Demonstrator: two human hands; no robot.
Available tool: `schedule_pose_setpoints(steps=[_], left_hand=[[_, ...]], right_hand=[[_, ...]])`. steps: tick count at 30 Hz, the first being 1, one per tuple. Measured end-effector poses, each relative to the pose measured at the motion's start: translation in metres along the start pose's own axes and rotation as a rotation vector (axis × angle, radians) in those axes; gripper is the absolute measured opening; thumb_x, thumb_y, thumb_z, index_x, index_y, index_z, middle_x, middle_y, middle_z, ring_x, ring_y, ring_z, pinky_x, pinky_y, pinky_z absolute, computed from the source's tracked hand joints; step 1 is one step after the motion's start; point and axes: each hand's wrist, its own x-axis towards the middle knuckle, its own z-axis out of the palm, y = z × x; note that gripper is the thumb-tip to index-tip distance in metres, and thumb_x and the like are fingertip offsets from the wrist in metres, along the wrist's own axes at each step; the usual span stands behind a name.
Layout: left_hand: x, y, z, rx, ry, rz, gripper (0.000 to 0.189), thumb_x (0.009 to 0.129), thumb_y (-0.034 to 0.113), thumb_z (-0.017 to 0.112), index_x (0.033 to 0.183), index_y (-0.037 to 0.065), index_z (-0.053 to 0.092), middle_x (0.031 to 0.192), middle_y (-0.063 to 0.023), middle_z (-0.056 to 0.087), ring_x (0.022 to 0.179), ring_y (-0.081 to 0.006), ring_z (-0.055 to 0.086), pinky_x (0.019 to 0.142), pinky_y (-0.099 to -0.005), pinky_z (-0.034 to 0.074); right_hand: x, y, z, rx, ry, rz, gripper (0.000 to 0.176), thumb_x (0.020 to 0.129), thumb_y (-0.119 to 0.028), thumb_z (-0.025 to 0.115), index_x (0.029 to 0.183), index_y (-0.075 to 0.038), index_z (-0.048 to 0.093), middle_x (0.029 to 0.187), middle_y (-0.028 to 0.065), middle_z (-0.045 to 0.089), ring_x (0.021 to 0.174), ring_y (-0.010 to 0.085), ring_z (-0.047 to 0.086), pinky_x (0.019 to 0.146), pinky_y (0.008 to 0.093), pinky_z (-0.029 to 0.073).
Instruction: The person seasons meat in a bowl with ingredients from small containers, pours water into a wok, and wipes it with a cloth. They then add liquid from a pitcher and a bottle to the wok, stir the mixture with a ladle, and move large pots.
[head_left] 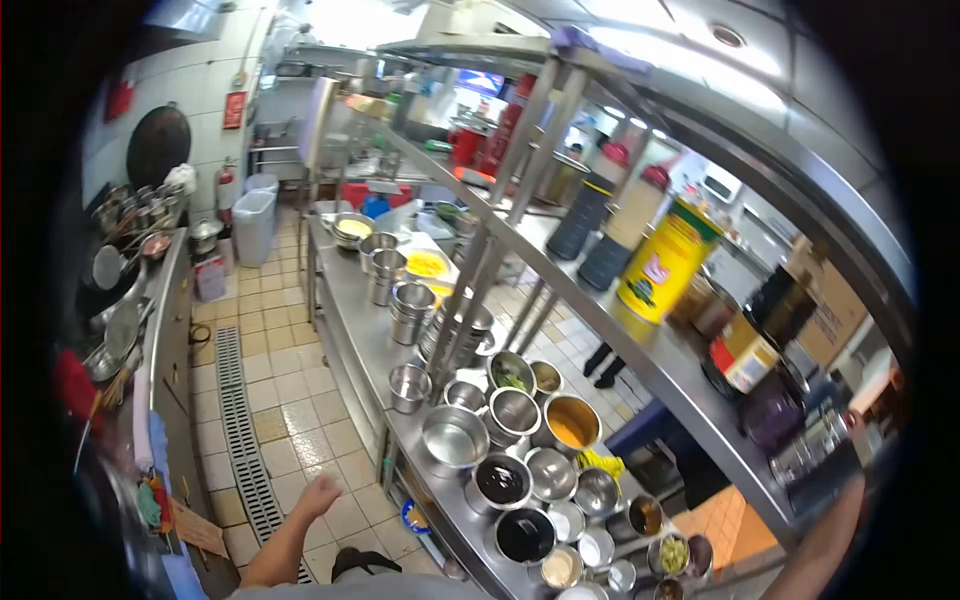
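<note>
My left hand (320, 495) hangs over the tiled floor, its fingers curled in and no object showing in it. At the far right, my right forearm (825, 535) reaches up to the steel shelf (690, 415). My right hand is at the dark edge of the view beside a clear glass jar (815, 450), its fingers mostly hidden. Near that jar stand a purple container (772, 418) and a jar with a red and yellow label (742, 358). Below, metal pots hold dark sauce (525, 536), orange sauce (572, 422) and chopped green pieces (672, 553).
A steel counter (350, 275) with bowls and stacked metal pots runs ahead. A yellow tin (665, 262) and capped bottles (620, 235) stand on the shelf. To the left are a cooking line (165, 300) and a floor drain grate (240, 430). Another person's legs (602, 366) show beyond the shelf.
</note>
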Motion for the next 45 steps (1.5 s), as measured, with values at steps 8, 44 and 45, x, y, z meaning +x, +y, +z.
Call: schedule_pose_setpoints(steps=[8, 44, 45], left_hand=[[-0.123, -0.235, -0.039, -0.463, 0.036, -0.621, 0.031, 0.083, 0.028, 0.063, 0.092, -0.001, 0.066, 0.081, -0.0124, 0.067, 0.067, -0.0275, 0.066, 0.056, -0.0427, 0.053], [0.211, 0.095, -0.432, -0.517, 0.393, 0.911, 0.115, 0.064, 0.042, 0.085, 0.147, 0.004, 0.016, 0.14, -0.0166, 0.039, 0.132, -0.0286, 0.038, 0.108, -0.0383, 0.031], [0.194, 0.096, -0.451, -0.743, 0.399, 0.796, 0.11, 0.072, 0.039, 0.082, 0.148, 0.005, 0.01, 0.142, -0.0149, 0.036, 0.135, -0.026, 0.035, 0.111, -0.0375, 0.028]], right_hand=[[-0.196, -0.1, 0.009, 0.244, 0.259, -0.029, 0.09, 0.078, -0.057, 0.068, 0.145, -0.009, 0.033, 0.144, 0.0166, 0.038, 0.133, 0.0328, 0.036, 0.104, 0.0486, 0.037], [-0.772, -1.014, 0.281, 1.755, -1.256, -1.256, 0.094, 0.083, -0.068, 0.054, 0.142, 0.001, 0.032, 0.136, 0.0254, 0.043, 0.121, 0.0372, 0.048, 0.096, 0.0483, 0.046], [-0.788, -1.038, 0.285, 1.816, -1.338, -1.357, 0.089, 0.084, -0.067, 0.054, 0.138, 0.001, 0.038, 0.131, 0.0231, 0.049, 0.117, 0.036, 0.051, 0.092, 0.0473, 0.048]])
